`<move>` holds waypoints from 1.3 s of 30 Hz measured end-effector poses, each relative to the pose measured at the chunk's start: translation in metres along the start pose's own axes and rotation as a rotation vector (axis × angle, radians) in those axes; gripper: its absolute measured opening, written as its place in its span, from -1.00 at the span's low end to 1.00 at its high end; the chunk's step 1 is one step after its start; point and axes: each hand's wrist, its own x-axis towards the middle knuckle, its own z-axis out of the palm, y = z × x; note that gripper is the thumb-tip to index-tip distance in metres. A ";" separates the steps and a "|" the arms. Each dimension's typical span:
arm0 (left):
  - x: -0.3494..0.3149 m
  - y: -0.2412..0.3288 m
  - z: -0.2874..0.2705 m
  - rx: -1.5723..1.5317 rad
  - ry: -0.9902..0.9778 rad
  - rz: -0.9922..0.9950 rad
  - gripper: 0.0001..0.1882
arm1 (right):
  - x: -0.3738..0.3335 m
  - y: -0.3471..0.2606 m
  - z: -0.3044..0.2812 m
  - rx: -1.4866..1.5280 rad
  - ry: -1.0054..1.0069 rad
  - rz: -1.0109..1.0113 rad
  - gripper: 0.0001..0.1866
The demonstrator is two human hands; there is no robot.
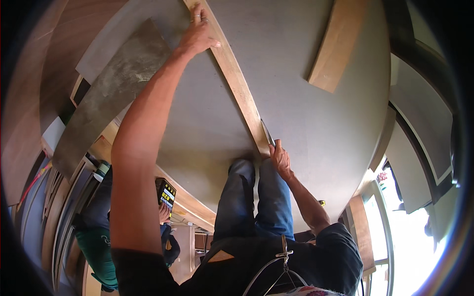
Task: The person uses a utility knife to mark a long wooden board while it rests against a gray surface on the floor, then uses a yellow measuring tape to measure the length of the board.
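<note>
A long, narrow wooden strip [237, 86] lies slantwise across a wide grey panel [197, 108], from the top of the view down toward my knees. At its far end my left hand [198, 33] grips it, fingers curled at the left edge and thumb across the wood. My right hand [280, 160] is closed around a knife-like tool [268, 134] with a slim, pointed metal blade. That blade lies along the right edge of the strip at its near end, pointing away from me. The handle is mostly hidden in my fingers, so its exact kind is unclear.
A wider wooden board [340, 44] rests on the panel at the far right. Grey-brown sheet material [116, 74] lies at left. Below it, another person's hand [164, 213] is at a black box [165, 192]. Framed panels [419, 103] stand on the right.
</note>
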 end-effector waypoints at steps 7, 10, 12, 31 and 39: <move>-0.005 -0.007 0.003 0.007 0.012 0.014 0.26 | 0.108 -0.168 -0.072 0.087 0.077 -0.155 -0.65; 0.001 -0.002 -0.008 -0.014 -0.016 -0.021 0.29 | 0.186 -0.261 -0.093 0.116 0.230 -0.363 -0.61; 0.017 -0.027 0.012 0.049 0.086 0.041 0.30 | 0.222 -0.302 -0.105 0.092 0.331 -0.453 -0.62; -0.002 0.004 -0.017 -0.033 -0.039 -0.046 0.36 | 0.078 -0.099 -0.046 0.032 0.114 -0.162 -0.64; 0.016 -0.005 0.007 0.025 0.014 0.039 0.33 | 0.287 -0.312 -0.106 -0.121 0.656 -0.574 -0.63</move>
